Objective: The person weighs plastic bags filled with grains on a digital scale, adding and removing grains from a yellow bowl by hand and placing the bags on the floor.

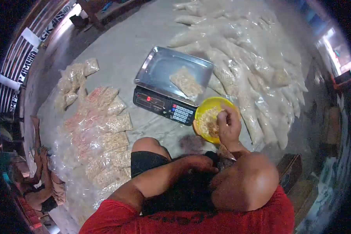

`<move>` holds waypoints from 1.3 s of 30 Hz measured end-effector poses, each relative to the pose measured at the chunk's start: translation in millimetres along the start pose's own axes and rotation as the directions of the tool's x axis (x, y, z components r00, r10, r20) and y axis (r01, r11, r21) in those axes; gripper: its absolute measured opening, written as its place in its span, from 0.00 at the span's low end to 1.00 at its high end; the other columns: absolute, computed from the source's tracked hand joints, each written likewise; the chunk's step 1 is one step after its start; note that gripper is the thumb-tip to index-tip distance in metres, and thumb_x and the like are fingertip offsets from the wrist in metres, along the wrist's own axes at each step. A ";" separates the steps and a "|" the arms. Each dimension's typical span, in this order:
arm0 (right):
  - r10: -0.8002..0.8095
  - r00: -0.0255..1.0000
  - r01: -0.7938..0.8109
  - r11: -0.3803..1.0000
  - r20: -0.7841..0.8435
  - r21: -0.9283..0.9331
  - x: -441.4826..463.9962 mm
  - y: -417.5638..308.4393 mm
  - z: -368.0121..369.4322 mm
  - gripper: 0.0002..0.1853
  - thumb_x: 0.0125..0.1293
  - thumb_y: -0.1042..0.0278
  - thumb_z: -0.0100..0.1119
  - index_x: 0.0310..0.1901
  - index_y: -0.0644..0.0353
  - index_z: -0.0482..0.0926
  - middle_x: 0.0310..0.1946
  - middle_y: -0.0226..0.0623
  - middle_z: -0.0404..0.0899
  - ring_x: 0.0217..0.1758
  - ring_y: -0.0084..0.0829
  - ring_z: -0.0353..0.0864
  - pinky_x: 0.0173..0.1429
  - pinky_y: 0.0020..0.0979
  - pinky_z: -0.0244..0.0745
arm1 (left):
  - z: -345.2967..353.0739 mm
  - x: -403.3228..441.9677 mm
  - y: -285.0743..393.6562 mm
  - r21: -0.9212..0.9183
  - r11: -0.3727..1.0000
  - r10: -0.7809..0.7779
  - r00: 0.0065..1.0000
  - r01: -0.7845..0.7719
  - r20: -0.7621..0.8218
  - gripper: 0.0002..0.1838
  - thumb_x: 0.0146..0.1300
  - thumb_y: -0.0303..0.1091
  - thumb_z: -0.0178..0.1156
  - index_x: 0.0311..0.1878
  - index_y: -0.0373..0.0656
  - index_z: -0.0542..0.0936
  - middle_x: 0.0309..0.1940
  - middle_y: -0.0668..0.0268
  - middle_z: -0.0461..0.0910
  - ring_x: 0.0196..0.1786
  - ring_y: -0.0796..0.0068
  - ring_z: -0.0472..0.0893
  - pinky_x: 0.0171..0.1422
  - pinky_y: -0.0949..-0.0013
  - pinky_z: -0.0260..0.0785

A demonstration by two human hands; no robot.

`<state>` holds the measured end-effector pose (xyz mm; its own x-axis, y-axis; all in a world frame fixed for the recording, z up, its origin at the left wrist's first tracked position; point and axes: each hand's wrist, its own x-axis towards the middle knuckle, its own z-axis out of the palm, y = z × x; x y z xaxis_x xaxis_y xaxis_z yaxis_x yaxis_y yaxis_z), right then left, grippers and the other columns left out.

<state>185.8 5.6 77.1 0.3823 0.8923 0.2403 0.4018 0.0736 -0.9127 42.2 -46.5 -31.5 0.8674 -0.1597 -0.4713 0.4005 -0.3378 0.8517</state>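
My right hand (230, 126) is over a yellow bowl (202, 108) of pale, chip-like pieces, with its fingers curled together; what they hold, if anything, is hidden. My left hand (210, 163) is low in front of my lap, its fingers mostly out of sight. Close beside it shows a piece of clear plastic (225, 154), perhaps a bag; I cannot tell whether the hand grips it. A digital scale (160, 105) stands just beyond the bowl, reading a red 0. On its metal pan (160, 68) lies a filled clear bag (186, 83).
Many long filled clear bags (238, 50) spread over the floor to the right. Smaller filled bags (113, 140) lie in a pile at the left, near loose clear plastic (72, 171). Another person (43, 183) sits at the far left edge.
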 end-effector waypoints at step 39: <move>0.511 0.730 -0.608 0.789 0.454 0.089 100.6 74.7 46.9 0.14 0.67 0.60 0.67 0.42 0.64 0.84 0.32 0.37 0.86 0.32 0.27 0.84 0.39 0.31 0.79 | -170.4 -46.2 8.5 0.144 0.901 0.228 -0.165 0.408 -0.959 0.10 0.68 0.37 0.63 0.47 0.43 0.83 0.40 0.56 0.80 0.46 0.50 0.79 0.52 0.49 0.67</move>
<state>215.3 121.7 17.6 0.1068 0.8910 -0.4412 0.0106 -0.4447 -0.8956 55.9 116.0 36.6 0.2312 0.8392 0.4922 0.6726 -0.5034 0.5424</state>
